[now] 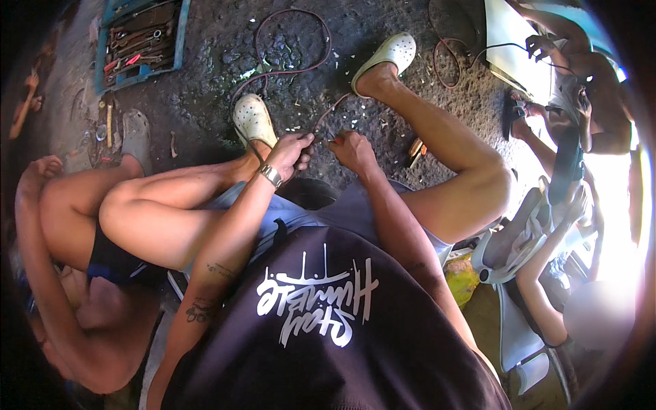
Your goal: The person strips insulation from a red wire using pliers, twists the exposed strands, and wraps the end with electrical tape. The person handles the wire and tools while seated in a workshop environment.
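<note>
My left hand [290, 154], a watch on its wrist, is closed in a pinch on a thin reddish-brown cable [331, 107] between my knees. The cable runs up from the fingertips across the ground. A short gap away, my right hand [354, 152] is curled closed. A small orange-red bit shows at its fingers, but most of what it grips is hidden. Both hands are above a dark round object [311, 193] between my thighs.
A blue crate [141, 44] of wrenches stands far left, a hammer [109, 123] near it. A cable loop [292, 65] crosses the damp ground. An orange-and-dark object [416, 150] lies by my right leg. People sit at both sides; one [540, 46] at far right handles a dark cable.
</note>
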### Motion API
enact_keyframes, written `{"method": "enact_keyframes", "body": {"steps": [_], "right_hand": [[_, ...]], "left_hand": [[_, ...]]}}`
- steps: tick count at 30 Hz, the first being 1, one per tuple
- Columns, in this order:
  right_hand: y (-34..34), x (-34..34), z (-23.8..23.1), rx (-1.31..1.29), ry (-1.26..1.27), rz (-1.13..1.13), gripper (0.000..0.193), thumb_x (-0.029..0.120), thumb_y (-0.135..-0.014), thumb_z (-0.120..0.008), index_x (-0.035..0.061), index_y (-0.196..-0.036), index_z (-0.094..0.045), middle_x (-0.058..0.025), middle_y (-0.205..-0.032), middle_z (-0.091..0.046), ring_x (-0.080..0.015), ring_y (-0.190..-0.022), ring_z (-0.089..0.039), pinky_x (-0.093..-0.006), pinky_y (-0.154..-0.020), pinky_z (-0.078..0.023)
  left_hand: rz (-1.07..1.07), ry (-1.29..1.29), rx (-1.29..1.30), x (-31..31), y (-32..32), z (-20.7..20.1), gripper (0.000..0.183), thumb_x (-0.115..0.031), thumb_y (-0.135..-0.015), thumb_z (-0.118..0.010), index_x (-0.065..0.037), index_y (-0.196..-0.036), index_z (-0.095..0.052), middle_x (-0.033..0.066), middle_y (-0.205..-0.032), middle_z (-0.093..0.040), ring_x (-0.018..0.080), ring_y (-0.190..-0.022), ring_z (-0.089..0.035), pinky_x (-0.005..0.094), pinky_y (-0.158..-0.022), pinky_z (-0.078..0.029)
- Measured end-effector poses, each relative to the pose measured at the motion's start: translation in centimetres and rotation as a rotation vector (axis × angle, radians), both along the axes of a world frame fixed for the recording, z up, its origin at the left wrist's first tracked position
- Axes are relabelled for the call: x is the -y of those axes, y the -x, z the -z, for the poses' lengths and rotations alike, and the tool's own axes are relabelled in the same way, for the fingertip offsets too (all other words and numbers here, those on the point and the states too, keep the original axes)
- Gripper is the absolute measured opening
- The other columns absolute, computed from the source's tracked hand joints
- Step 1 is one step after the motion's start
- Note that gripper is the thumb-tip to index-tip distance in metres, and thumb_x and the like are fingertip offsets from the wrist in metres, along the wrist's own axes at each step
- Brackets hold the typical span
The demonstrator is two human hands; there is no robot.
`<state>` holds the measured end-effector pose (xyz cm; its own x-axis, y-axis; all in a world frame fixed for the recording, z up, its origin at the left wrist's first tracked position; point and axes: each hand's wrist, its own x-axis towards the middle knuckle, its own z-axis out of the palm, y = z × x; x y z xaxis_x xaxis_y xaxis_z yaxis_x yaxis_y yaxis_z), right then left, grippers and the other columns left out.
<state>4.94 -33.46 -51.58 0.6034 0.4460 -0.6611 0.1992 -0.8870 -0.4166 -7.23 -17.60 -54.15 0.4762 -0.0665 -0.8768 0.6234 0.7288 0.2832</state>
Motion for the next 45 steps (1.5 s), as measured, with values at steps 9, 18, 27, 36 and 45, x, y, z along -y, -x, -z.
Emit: {"method": "enact_keyframes", "body": {"steps": [9, 18, 27, 36, 45], "right_hand": [[3.5, -1.6, -1.4, 0.015, -0.013, -0.019, 0.031, 0.036, -0.090, -0.065, 0.0083, -0.102, -0.076, -0.0240, -0.101, -0.073, -0.0435, -0.099, -0.070, -0.0511, -0.090, -0.055], [4.4, -2.0, -1.9, -0.075, 0.119, -0.002, 0.038, 0.038, -0.090, -0.062, 0.0051, -0.102, -0.077, -0.0278, -0.107, -0.071, -0.0422, -0.105, -0.070, -0.0497, -0.095, -0.054], [4.3, -1.4, -1.5, -0.058, 0.133, -0.084, 0.038, 0.032, -0.088, -0.062, -0.0016, -0.101, -0.077, -0.0295, -0.103, -0.072, -0.0439, -0.103, -0.071, -0.0502, -0.094, -0.055], [2.6, -0.7, 0.4, 0.038, 0.157, -0.017, 0.032, 0.021, -0.087, -0.058, 0.0002, -0.102, -0.077, -0.0282, -0.103, -0.073, -0.0416, -0.102, -0.072, -0.0490, -0.092, -0.056], [-1.9, 0.0, 2.3, 0.008, 0.240, 0.086, 0.034, 0.021, -0.089, -0.057, 0.0006, -0.109, -0.076, -0.0242, -0.114, -0.073, -0.0381, -0.111, -0.070, -0.0465, -0.097, -0.055]], "left_hand": [[0.539, -0.945, 0.127, 1.3, 1.7, -0.9, 0.033, -0.026, -0.101, -0.057, 0.003, -0.089, -0.068, 0.0219, -0.076, -0.067, 0.0384, -0.072, -0.066, 0.0499, -0.068, -0.045], [0.794, -1.253, 0.128, 3.0, 1.8, -3.3, 0.027, -0.023, -0.100, -0.054, -0.001, -0.092, -0.068, 0.0264, -0.083, -0.070, 0.0472, -0.081, -0.069, 0.0564, -0.074, -0.053], [0.862, -1.311, 0.096, 4.2, 1.9, -4.1, 0.027, -0.024, -0.100, -0.056, -0.002, -0.091, -0.068, 0.0253, -0.083, -0.071, 0.0464, -0.080, -0.069, 0.0571, -0.072, -0.053], [0.852, -1.281, 0.143, 4.3, 0.7, -5.6, 0.027, -0.025, -0.100, -0.055, -0.003, -0.094, -0.068, 0.0255, -0.083, -0.070, 0.0473, -0.081, -0.068, 0.0586, -0.071, -0.052], [0.839, -1.202, 0.152, 4.6, 0.0, -6.7, 0.025, -0.025, -0.101, -0.054, -0.004, -0.097, -0.068, 0.0266, -0.086, -0.070, 0.0486, -0.084, -0.067, 0.0594, -0.073, -0.050]]}}
